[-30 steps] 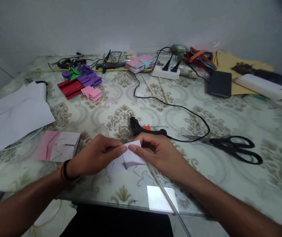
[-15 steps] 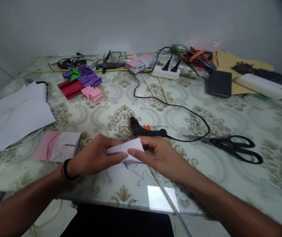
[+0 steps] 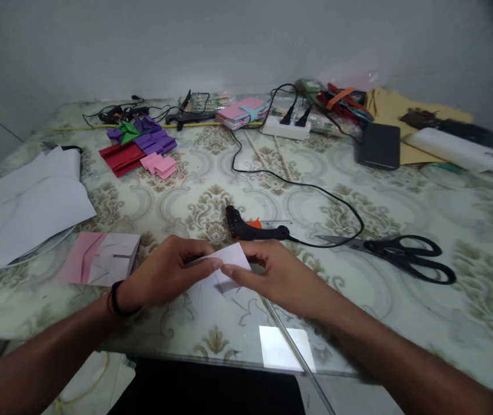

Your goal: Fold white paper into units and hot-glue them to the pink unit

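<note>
A folded white paper is pinched between my two hands near the table's front edge. My left hand grips its left side, thumb on top. From the right, my right hand holds the paper with its thumb close to the left thumb; the fingers behind the paper are partly hidden. Just beyond the hands lies a black glue gun with an orange trigger. A pink and white folded paper rests left of my left hand. Below my right hand, a clear rod reaches over the table edge.
Black-handled scissors lie at the right. White sheets cover the left side. Folded coloured papers, a power strip and a black box stand farther back. The glue gun's cable curves across the middle.
Both thumbs have shifted slightly left and closer together on the white paper, and its lower flap looks more spread out. The camera view has moved a little.
</note>
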Demonstrator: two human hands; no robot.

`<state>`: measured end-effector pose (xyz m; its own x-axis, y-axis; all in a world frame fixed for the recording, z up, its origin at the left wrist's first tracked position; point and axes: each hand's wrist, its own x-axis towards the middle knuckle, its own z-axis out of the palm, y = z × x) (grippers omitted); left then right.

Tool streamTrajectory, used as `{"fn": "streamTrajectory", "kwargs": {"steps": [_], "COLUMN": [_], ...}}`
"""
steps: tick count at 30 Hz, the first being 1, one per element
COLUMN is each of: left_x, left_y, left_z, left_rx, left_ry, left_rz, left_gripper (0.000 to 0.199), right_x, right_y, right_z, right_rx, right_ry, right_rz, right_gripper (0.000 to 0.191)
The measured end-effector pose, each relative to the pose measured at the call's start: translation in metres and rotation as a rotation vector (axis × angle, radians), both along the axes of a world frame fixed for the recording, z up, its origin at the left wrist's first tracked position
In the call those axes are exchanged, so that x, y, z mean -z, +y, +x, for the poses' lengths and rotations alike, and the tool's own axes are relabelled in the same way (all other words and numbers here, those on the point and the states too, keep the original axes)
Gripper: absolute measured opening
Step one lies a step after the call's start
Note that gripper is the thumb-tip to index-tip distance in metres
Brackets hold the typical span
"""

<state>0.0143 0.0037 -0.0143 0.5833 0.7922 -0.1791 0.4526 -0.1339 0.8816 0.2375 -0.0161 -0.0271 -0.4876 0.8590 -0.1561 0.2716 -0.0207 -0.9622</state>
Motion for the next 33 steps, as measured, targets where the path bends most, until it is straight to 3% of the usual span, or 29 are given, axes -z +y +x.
{"fn": "streamTrajectory", "kwargs": {"steps": [4,7,12,17,24,30,33], "left_x": [0.001,0.002,0.004,0.005,0.004,0.007,0.006], "left_y": [-0.002,-0.001,0.0,-0.002,-0.001,-0.001,0.0], "left_z": [0.0,-0.001,0.0,-0.001,-0.003,-0.006,-0.008], "left_rx": [-0.186,-0.254,-0.118,-0.091,-0.05,-0.13,-0.124], "left_ry": [-0.035,-0.099,-0.065,-0.023,-0.055,0.015,0.039], "left_rz": [0.095,0.045,-0.141,-0.208,-0.207,-0.056,-0.07], "left_gripper": [0.04,0.036,0.027,0.032,0.033,0.044,0.048], "right_x": [-0.001,-0.002,-0.004,-0.005,-0.003,0.001,0.001], "right_y": [0.002,0.003,0.004,0.003,0.005,0.006,0.007], "right_z": [0.002,0.006,0.01,0.008,0.007,0.01,0.011], "right_rx": [0.021,0.041,0.098,0.143,0.137,0.138,0.148], "right_ry": [0.057,0.061,-0.019,-0.028,-0.084,-0.141,-0.163], "right_rz": [-0.086,-0.123,-0.028,0.02,0.082,0.142,0.132], "right_gripper": [0.022,0.025,0.022,0.019,0.025,0.034,0.037]}}
